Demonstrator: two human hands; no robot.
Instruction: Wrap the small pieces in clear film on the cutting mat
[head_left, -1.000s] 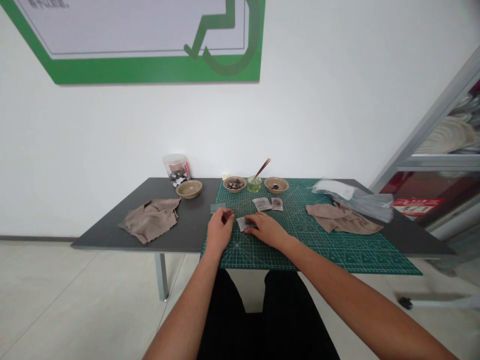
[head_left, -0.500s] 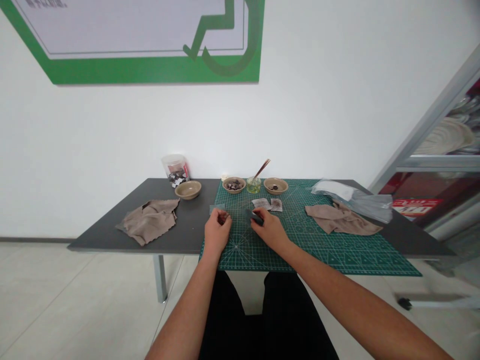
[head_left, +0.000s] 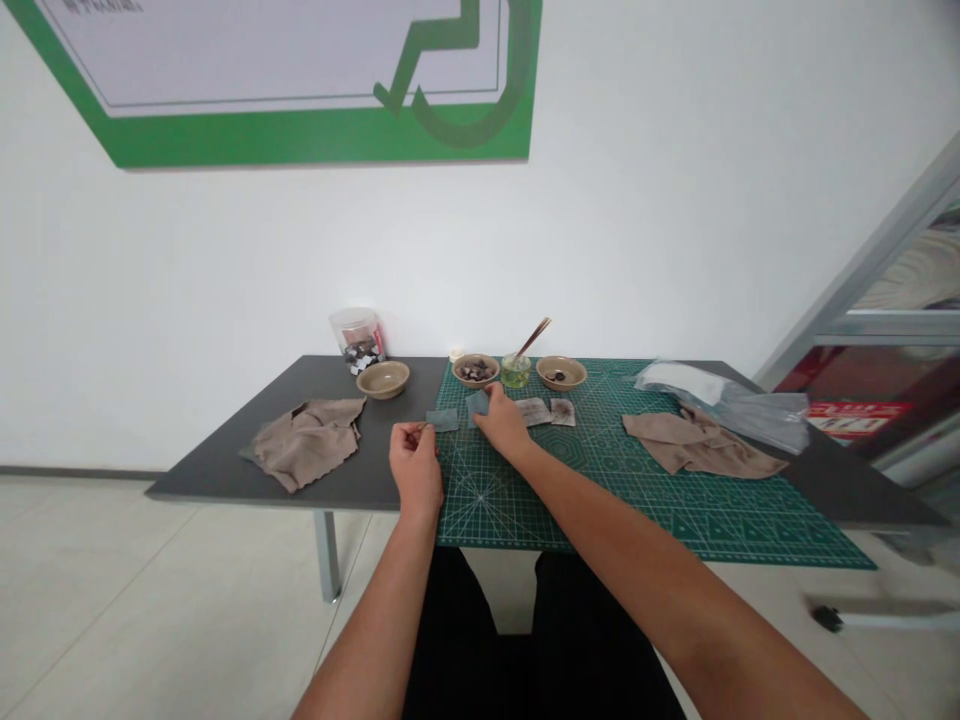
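My left hand (head_left: 418, 468) is closed in a pinch above the left edge of the green cutting mat (head_left: 517, 500). A small, dark brownish thing shows at its fingertips, too small to name. My right hand (head_left: 502, 420) grips a small grey sheet (head_left: 477, 406) that looks like sandpaper, tilted up off the mat. Between the hands, a second grey sheet (head_left: 444, 420) lies flat on the mat's left edge. Just right of my right fingers rest two pale squares with dark smudges, a partly covered one (head_left: 534, 411) and a fully visible one (head_left: 562, 411).
Behind the hands stand a bowl of dark chips (head_left: 476, 371), a glass jar with brushes (head_left: 516, 371) and a bowl with few pieces (head_left: 561, 373). Leftward are another bowl (head_left: 383, 380), a clear tub (head_left: 358, 342) and a brown cloth (head_left: 307, 440). Rightward lie a cloth (head_left: 694, 443) and plastic bag (head_left: 739, 408).
My right hand has moved left and away from me, bringing its grey sheet beside the one lying on the mat. My left hand has shifted left, off that flat sheet. The view has tilted slightly.
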